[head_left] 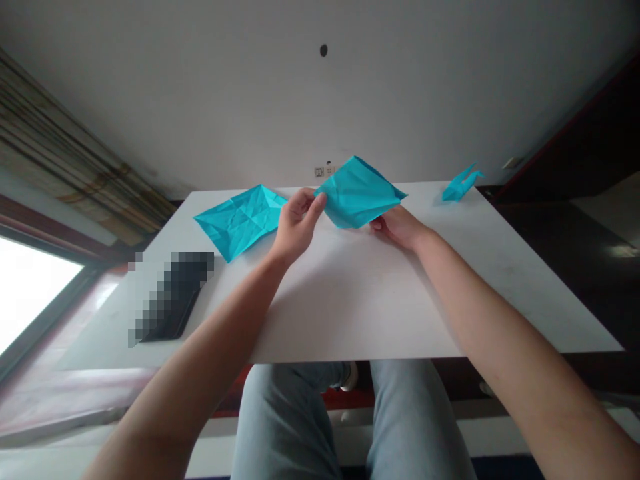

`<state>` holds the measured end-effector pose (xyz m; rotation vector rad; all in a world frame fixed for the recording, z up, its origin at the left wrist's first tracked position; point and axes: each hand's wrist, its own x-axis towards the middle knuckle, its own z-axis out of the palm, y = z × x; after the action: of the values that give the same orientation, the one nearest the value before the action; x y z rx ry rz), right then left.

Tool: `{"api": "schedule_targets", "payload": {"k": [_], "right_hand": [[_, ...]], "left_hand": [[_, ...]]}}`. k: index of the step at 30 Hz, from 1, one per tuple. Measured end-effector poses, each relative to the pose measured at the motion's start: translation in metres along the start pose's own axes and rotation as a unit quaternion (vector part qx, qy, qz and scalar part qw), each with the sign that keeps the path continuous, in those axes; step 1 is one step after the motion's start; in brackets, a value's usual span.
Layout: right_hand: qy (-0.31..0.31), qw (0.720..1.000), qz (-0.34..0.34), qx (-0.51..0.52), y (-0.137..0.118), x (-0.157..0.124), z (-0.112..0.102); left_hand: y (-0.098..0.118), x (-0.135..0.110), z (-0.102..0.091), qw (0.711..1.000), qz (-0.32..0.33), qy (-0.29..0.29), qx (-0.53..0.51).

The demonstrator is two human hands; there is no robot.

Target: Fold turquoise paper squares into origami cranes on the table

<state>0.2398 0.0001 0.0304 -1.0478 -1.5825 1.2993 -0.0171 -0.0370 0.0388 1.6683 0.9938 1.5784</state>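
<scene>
White worktop point(380, 300) stands against a grey wall point(200, 87), with a striped curtain point(65, 153) and a bright window point(35, 293) off to the left; light-blue jeans point(295, 427) are seen below the near edge. Creased turquoise origami paper point(358, 193) is held up between both hands, above the far part of the worktop and in front of a wall socket point(320, 172). A second creased turquoise sheet point(240, 220) is laid flat just beside the left hand point(296, 227). A dark pixelated object point(170, 300) is placed on the worktop, nearer the person and left of both hands; its kind cannot be told. A small folded turquoise paper figure point(460, 185) is set well apart at the far right. Left fingers point(313, 203) are clamped on the left corner of the held paper. Right fingers point(379, 225) of the right hand point(397, 227) are partly hidden at the paper's lower edge; their grip cannot be told.
</scene>
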Motion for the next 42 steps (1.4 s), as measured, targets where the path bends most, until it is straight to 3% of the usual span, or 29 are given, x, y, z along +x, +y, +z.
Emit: {"api": "schedule_targets", "payload": {"k": [4,7,11,15,21,29,42], "right_hand": [[0.024,0.998,0.011,0.058,-0.005,0.003,-0.002],[-0.033,0.995,0.027,0.088,-0.021,-0.004,-0.003],[-0.101,0.989,0.009,0.104,-0.038,-0.017,-0.005],[-0.078,0.994,-0.014,0.076,-0.03,-0.018,-0.005],[0.002,0.998,-0.052,-0.028,-0.011,-0.009,0.0],[-0.109,0.994,-0.016,-0.027,-0.018,-0.015,0.002],[-0.096,0.993,-0.057,-0.025,-0.011,-0.011,0.008]], "left_hand": [[0.003,0.001,0.0,0.998,-0.047,-0.04,-0.029],[0.005,0.0,0.0,0.996,-0.056,-0.054,-0.033],[0.009,0.001,-0.006,0.998,-0.06,-0.02,0.023],[0.007,-0.001,-0.009,0.993,-0.055,-0.009,0.104],[-0.012,-0.01,-0.002,0.98,-0.143,-0.037,0.137],[-0.016,-0.006,-0.001,0.989,-0.102,-0.027,0.1],[-0.013,-0.008,0.003,0.988,-0.137,-0.059,0.041]]}}
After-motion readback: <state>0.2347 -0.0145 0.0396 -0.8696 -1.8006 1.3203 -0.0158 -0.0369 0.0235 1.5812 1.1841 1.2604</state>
